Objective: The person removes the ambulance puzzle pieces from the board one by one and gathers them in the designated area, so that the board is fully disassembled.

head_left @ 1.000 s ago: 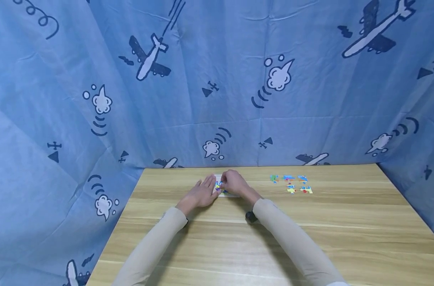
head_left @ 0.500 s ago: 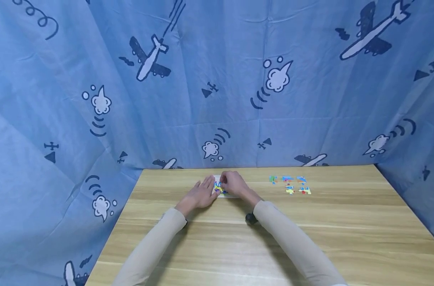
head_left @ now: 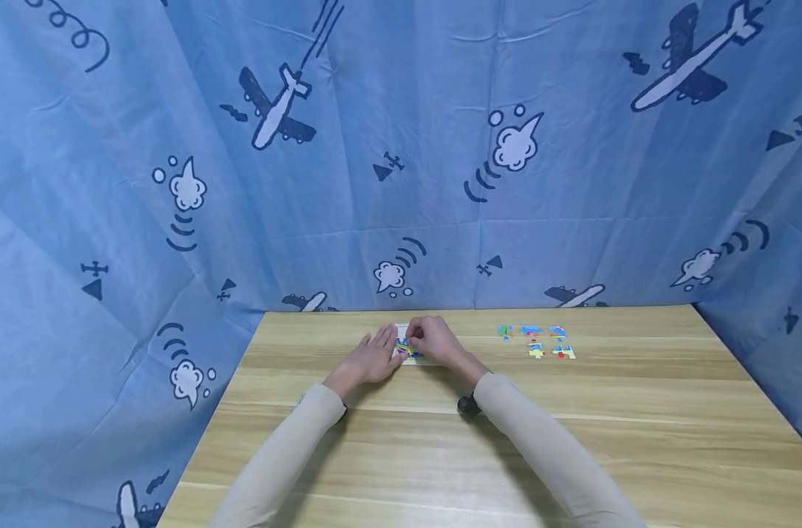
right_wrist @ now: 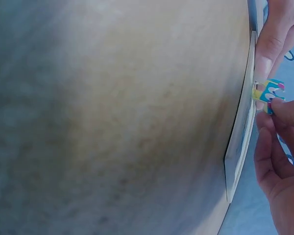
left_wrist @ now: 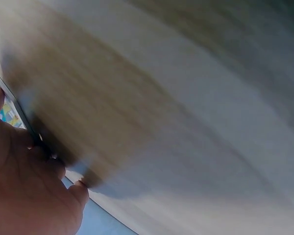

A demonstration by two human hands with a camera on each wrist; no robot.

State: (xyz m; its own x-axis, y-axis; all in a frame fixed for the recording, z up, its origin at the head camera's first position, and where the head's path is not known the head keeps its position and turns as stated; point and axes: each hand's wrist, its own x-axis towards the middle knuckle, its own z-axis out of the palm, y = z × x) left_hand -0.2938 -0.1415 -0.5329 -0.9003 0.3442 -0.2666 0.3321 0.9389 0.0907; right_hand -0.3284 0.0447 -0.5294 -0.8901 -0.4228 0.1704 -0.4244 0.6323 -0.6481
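The right-hand grip (head_left: pixel 435 341) is pinching a jigsaw piece (right_wrist: pixel 270 92) between thumb and fingertips. The piece is thin and flat, glossy-looking, printed turquoise, yellow and pink with a white patch, and it's tilted up over a puzzle tray (right_wrist: pixel 240 152). Can't tell if its edge is touching anything in there. The left-hand grip (head_left: pixel 369 359) isn't clutching anything: its fingers are stretched out over the left side of the tray, with the thumb down by the near edge.

The tray is a shallow, flat rectangle with a pale rim, and side-on from the right wrist it's pretty slim and looks layered. Inside is a bright patch of fitted pieces (head_left: pixel 403 350), mostly blue and yellow, but the hands cover a lot of it.

Off to the right are five loose pieces (head_left: pixel 531 331), three in the far row and two in the near one, with the usual knobs and notches. They're all lying on the surface (head_left: pixel 407 447), which is light wood-look with long streaky grain. Behind it hangs a creased blue fabric curtain (head_left: pixel 427 110) with planes and puffy clouds.
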